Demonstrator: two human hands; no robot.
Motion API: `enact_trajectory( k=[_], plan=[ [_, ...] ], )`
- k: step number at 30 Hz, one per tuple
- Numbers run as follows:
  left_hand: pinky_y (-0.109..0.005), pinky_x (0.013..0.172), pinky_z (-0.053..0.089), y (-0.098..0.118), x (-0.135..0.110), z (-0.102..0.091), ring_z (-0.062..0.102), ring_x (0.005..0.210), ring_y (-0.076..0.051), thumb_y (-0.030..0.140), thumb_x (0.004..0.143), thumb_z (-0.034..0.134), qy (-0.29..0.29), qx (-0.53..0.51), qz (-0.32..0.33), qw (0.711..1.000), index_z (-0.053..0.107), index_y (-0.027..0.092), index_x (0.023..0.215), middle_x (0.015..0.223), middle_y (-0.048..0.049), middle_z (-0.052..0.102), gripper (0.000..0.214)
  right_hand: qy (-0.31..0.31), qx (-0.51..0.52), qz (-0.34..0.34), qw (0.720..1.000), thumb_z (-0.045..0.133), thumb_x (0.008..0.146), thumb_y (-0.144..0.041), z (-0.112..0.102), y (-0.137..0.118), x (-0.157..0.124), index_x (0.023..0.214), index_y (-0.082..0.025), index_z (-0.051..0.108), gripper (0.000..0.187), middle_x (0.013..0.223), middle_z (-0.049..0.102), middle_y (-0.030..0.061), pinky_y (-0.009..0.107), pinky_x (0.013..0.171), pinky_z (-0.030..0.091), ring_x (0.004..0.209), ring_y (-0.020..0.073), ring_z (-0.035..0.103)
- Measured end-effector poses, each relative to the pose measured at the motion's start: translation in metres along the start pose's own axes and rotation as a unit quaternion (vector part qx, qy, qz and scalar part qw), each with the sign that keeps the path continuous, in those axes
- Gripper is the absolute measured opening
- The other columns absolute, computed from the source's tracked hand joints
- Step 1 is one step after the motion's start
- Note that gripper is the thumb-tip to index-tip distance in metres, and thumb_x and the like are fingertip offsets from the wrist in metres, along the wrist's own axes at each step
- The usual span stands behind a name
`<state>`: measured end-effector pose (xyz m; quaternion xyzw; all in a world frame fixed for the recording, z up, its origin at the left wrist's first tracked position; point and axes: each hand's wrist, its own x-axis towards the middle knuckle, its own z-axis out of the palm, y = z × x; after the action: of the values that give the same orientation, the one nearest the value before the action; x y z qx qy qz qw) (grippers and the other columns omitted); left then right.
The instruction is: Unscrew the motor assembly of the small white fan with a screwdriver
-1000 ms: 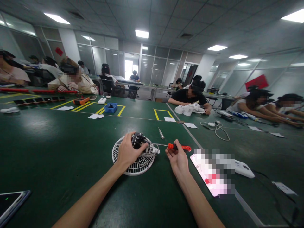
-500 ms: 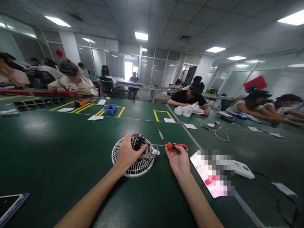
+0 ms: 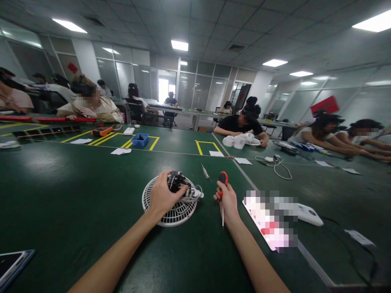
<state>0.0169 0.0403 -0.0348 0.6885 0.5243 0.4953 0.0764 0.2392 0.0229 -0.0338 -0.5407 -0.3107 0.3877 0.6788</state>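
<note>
My left hand (image 3: 165, 194) is closed around a black fan motor (image 3: 176, 182) that sits on a round white fan grille (image 3: 175, 215). Pale wires (image 3: 192, 196) bunch at the motor's right side, over the grille. To the right, my right hand (image 3: 227, 199) is wrapped around a red and black screwdriver (image 3: 224, 179). Its metal shaft points down toward me, apart from the motor. A second, small screwdriver with a clear handle (image 3: 205, 171) lies on the green table between the hands, farther back.
A lit phone (image 3: 265, 228) and a white device (image 3: 308, 214) lie right of my right hand. Farther back are a blue bin (image 3: 140, 139), an orange meter (image 3: 102, 131) and a grey cable (image 3: 276, 165). A person in black (image 3: 241, 124) handles white parts across the table.
My right hand has turned the screwdriver from lying sideways toward the motor to upright, shaft down, and its fingers have closed. My left hand stays on the motor.
</note>
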Motion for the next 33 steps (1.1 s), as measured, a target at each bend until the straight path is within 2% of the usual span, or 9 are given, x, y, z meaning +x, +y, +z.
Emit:
enact_trajectory(
  k=[2,4,6,10,14,17,22,29,33],
  plan=[
    [-0.045,0.092,0.054,0.000,0.000,0.000,0.065,0.106,-0.029,0.055,0.079,0.075,0.000,0.002,-0.002,1.000,0.055,0.020,0.125,0.118,-0.0103,0.064,0.061,0.013,-0.173,-0.094,0.980,0.070,0.075,-0.047,-0.002,0.007,0.003,0.106,-0.021,0.061,0.041,0.071,0.061,-0.0034,0.032,0.065,0.045,0.065,0.0191,0.057],
    [-0.045,0.092,0.054,0.000,-0.001,0.000,0.065,0.107,-0.029,0.053,0.079,0.074,-0.001,0.005,-0.004,1.000,0.054,0.020,0.126,0.119,-0.0104,0.064,0.060,-0.004,-0.317,-0.155,0.936,0.063,0.083,-0.046,-0.004,0.011,0.004,0.131,-0.020,0.055,0.055,0.087,0.069,0.0019,0.035,0.076,0.045,0.079,0.0240,0.064],
    [-0.045,0.092,0.054,0.000,-0.001,-0.001,0.065,0.107,-0.029,0.049,0.081,0.072,-0.007,0.007,-0.002,1.000,0.054,0.019,0.126,0.119,-0.0108,0.064,0.057,-0.030,-0.434,-0.172,0.884,0.056,0.089,-0.040,-0.004,0.014,0.004,0.143,-0.020,0.047,0.058,0.097,0.070,0.0057,0.037,0.082,0.044,0.088,0.0261,0.065],
    [-0.046,0.092,0.055,0.001,0.001,-0.004,0.065,0.106,-0.029,0.045,0.083,0.067,-0.025,0.011,-0.007,1.000,0.054,0.019,0.127,0.121,-0.0114,0.064,0.052,-0.064,-0.591,-0.182,0.783,0.053,0.095,-0.030,0.001,0.014,0.003,0.146,-0.021,0.046,0.053,0.109,0.071,0.0107,0.039,0.091,0.041,0.101,0.0290,0.063],
    [-0.047,0.094,0.055,0.000,0.007,-0.013,0.065,0.108,-0.030,0.048,0.082,0.068,-0.052,0.028,-0.008,0.998,0.056,0.020,0.126,0.121,-0.0111,0.065,0.054,-0.067,-0.657,-0.186,0.727,0.052,0.096,-0.028,0.005,0.014,0.002,0.148,-0.021,0.047,0.052,0.116,0.068,0.0140,0.040,0.093,0.039,0.110,0.0308,0.058],
    [-0.045,0.094,0.055,-0.003,0.013,-0.025,0.065,0.108,-0.030,0.050,0.082,0.066,-0.080,0.056,-0.008,0.995,0.059,0.022,0.126,0.119,-0.0095,0.066,0.053,-0.059,-0.665,-0.195,0.719,0.051,0.096,-0.027,0.005,0.017,0.001,0.147,-0.021,0.050,0.051,0.123,0.063,0.0155,0.041,0.094,0.039,0.115,0.0318,0.054],
    [-0.043,0.089,0.056,-0.024,0.020,-0.059,0.067,0.106,-0.030,0.054,0.081,0.061,-0.101,0.126,-0.038,0.986,0.060,0.024,0.131,0.116,-0.0083,0.064,0.058,-0.065,-0.647,-0.196,0.734,0.049,0.098,-0.030,0.004,0.019,0.002,0.148,-0.020,0.049,0.051,0.136,0.057,0.0169,0.043,0.101,0.038,0.127,0.0325,0.048],
    [-0.046,0.094,0.054,-0.070,0.031,-0.125,0.064,0.110,-0.033,0.060,0.083,0.052,-0.108,0.236,-0.152,0.954,0.055,0.028,0.138,0.127,-0.0079,0.059,0.063,-0.089,-0.649,-0.196,0.730,0.048,0.098,-0.030,0.004,0.020,0.002,0.155,-0.018,0.040,0.059,0.149,0.051,0.0180,0.045,0.111,0.033,0.140,0.0321,0.042],
    [-0.050,0.101,0.049,-0.087,0.037,-0.166,0.059,0.118,-0.033,0.067,0.086,0.041,-0.127,0.302,-0.188,0.926,0.048,0.025,0.140,0.132,-0.0079,0.057,0.068,-0.113,-0.648,-0.199,0.726,0.044,0.099,-0.027,0.003,0.022,0.005,0.156,-0.017,0.040,0.059,0.144,0.057,0.0166,0.042,0.112,0.032,0.135,0.0289,0.048]
  ],
)
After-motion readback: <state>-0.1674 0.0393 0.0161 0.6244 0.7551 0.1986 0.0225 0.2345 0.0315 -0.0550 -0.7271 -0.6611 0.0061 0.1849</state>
